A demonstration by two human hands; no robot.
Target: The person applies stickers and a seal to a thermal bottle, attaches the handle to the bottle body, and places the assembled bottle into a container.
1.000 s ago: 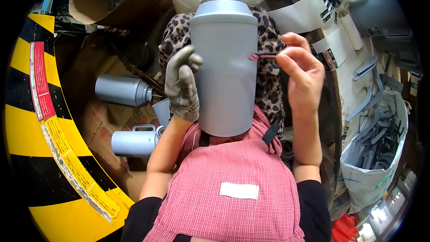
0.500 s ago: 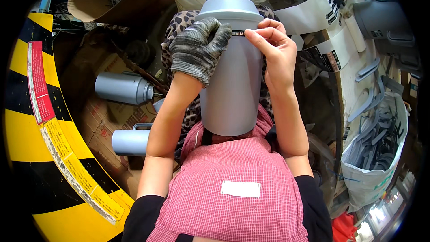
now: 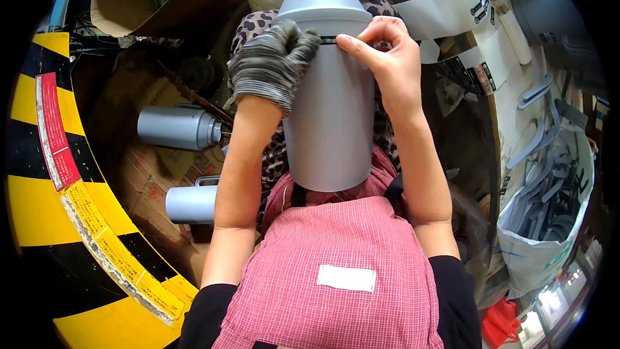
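Observation:
A large grey vacuum flask (image 3: 330, 116) rests against my lap, its narrow neck pointing away from me. Across its upper body, just below the shoulder, runs a small black label (image 3: 329, 40). My left hand (image 3: 271, 68), in a grey striped knit glove, is closed at the label's left end; the exact grip of its fingertips is hidden. At the right end, my bare right hand (image 3: 391, 61) pinches the label, thumb tip on it and the other fingers curled. The label lies close to the flask's surface; I cannot tell whether it touches.
Two smaller grey flasks (image 3: 177, 126) lie at left on cardboard (image 3: 152, 184). A yellow-and-black striped edge (image 3: 45, 213) curves along the left. On the right, a bench (image 3: 510, 110) holds label sheets (image 3: 445, 13) and grey handles (image 3: 529, 142), above a white sack (image 3: 516, 245) of grey parts.
Both hands and the black label have shifted slightly left and toward the flask's shoulder in the picture. The label's printed face now shows less, seen more edge-on.

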